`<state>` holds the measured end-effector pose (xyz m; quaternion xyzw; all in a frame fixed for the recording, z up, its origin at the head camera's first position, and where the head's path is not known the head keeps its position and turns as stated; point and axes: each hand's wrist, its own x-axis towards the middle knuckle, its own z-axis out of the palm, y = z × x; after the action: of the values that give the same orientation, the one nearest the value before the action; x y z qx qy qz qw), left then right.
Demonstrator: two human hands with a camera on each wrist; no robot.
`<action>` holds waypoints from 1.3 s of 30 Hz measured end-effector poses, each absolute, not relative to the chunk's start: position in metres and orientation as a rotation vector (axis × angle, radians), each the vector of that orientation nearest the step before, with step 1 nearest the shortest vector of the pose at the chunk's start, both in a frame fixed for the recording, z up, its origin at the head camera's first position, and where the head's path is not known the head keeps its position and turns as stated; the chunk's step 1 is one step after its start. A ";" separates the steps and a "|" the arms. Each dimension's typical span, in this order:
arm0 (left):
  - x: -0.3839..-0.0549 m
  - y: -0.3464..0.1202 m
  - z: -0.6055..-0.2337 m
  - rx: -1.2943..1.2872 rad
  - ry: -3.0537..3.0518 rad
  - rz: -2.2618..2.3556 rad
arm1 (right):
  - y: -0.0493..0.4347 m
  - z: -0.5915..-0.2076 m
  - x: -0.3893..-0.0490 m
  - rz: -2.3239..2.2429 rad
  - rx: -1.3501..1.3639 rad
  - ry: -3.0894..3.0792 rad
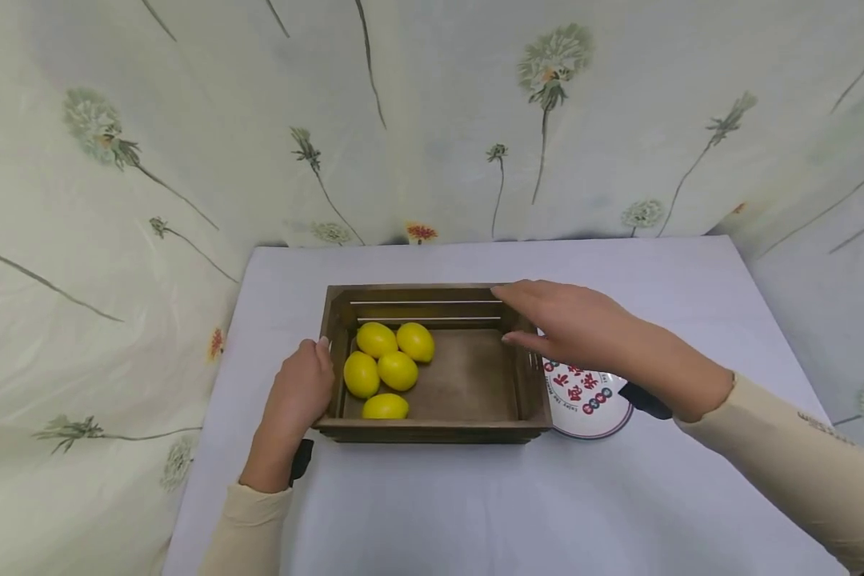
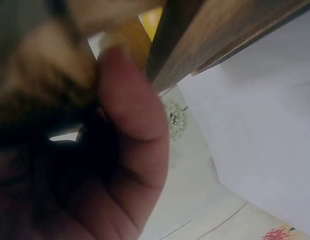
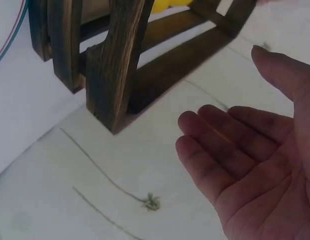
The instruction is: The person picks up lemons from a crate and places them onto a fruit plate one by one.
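A brown slatted wooden crate (image 1: 432, 426) stands on the white-covered table. Several yellow lemons (image 1: 398, 370) lie together in its left half. My left hand (image 1: 295, 392) grips the crate's left end, its thumb (image 2: 132, 95) curled at the wood in the left wrist view; the other fingers are mostly dark or hidden there. Over the crate's right end hovers my right hand (image 1: 579, 320), thumb apart from the fingers and nothing held. In the right wrist view its palm (image 3: 265, 190) faces the camera, apart from the crate's slatted end (image 3: 114, 65).
A white plate (image 1: 598, 424) with red characters and a coloured rim is at the crate's right, partly covered by the crate and my right arm. White cloth (image 1: 418, 512) covers the table. A floral curtain (image 1: 432, 120) hangs behind and at both sides.
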<state>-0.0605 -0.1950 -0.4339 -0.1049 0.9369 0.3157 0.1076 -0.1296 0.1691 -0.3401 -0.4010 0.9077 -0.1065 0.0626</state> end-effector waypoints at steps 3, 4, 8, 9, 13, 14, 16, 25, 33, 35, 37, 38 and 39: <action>-0.060 -0.193 -0.435 -0.324 2.791 0.888 | 0.155 -0.344 -0.134 -0.279 -1.215 2.712; -0.060 -0.193 -0.435 -0.331 2.798 0.886 | 0.151 -0.346 -0.136 -0.271 -1.227 2.703; -0.059 -0.191 -0.438 -0.351 2.827 0.888 | 0.135 -0.356 -0.143 -0.235 -1.281 2.673; -0.059 -0.190 -0.439 -0.355 2.832 0.889 | 0.131 -0.358 -0.145 -0.228 -1.299 2.664; -0.058 -0.190 -0.443 -0.377 2.850 0.902 | 0.114 -0.368 -0.153 -0.205 -1.324 2.613; -0.058 -0.191 -0.444 -0.379 2.854 0.907 | 0.110 -0.371 -0.155 -0.197 -1.319 2.594; -0.058 -0.191 -0.445 -0.383 2.862 0.918 | 0.101 -0.375 -0.158 -0.173 -1.303 2.548; -0.056 -0.190 -0.443 -0.402 2.877 0.926 | 0.068 -0.394 -0.168 -0.042 -1.261 2.441; -0.058 -0.189 -0.440 -0.403 2.891 0.877 | 0.044 -0.403 -0.173 0.019 -1.272 2.398; -0.059 -0.189 -0.440 -0.405 2.890 0.880 | 0.039 -0.406 -0.175 0.033 -1.267 2.389; -0.059 -0.189 -0.441 -0.410 2.890 0.886 | 0.035 -0.411 -0.177 0.037 -1.250 2.380; -0.059 -0.189 -0.441 -0.412 2.895 0.882 | 0.033 -0.413 -0.178 0.039 -1.241 2.375; -0.059 -0.190 -0.442 -0.411 2.902 0.875 | 0.031 -0.415 -0.179 0.044 -1.235 2.368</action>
<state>-0.0594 -0.1896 -0.4418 -0.1344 0.9479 0.2857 0.0415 -0.1785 0.0315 -0.4155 -0.4495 0.8622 0.0159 0.2331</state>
